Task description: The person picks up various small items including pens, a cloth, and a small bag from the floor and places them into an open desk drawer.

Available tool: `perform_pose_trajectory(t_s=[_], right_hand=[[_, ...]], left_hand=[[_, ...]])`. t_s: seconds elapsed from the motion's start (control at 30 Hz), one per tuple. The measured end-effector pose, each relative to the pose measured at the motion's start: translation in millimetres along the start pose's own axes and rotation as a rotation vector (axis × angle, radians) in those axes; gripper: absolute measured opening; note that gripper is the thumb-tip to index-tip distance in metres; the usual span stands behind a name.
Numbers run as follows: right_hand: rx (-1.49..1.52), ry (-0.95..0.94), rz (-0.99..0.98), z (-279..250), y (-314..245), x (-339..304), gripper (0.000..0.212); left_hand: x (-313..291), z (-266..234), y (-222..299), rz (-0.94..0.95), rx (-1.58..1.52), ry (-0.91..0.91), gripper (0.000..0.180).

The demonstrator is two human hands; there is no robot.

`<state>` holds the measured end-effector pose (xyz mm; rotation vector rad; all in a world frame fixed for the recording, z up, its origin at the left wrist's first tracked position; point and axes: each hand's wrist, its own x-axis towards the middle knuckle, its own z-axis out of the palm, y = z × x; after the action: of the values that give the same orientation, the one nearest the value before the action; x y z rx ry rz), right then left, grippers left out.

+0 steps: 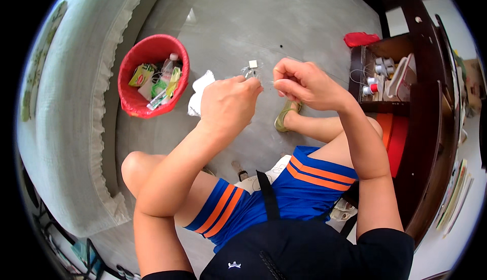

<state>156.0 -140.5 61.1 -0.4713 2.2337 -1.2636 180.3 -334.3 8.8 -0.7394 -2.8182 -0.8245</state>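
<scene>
My left hand [231, 102] is closed, its fingertips pressed together at mid-view. A white cloth-like piece [199, 95] shows behind its outer side; whether the hand grips it cannot be seen. Just beyond the left fingertips is a small pale square piece [253, 64], with thin wispy strands around it. What the left fingers pinch is too small to make out. To the right, my right hand [307, 84] is closed in a pinch, thumb against the fingers. A thin, pale, thread-like strand [269, 82] shows at its fingertips, pointing toward the left hand.
A red bin [185, 74] with wrappers and a bottle stands on the grey floor [223, 31] at the left, beside a pale covered bed or sofa [83, 92]. At the right, an open dark drawer [385, 105] holds several thread spools [384, 66]. A red bag [361, 39] lies behind it.
</scene>
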Motion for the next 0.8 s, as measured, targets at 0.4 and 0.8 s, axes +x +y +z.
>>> perform_pose_trajectory(t_s=[0.4, 0.8], right_hand=[[0.276, 0.044, 0.041, -18.7, -3.0, -16.3, 0.01], [0.357, 0.289, 0.001, -19.3, 4.0, -19.7, 0.013]], left_hand=[[17.1, -5.8, 19.8, -0.005, -0.395, 0.193, 0.022], [24.0, -10.5, 17.8, -0.333, -0.958, -0.181, 0.018]])
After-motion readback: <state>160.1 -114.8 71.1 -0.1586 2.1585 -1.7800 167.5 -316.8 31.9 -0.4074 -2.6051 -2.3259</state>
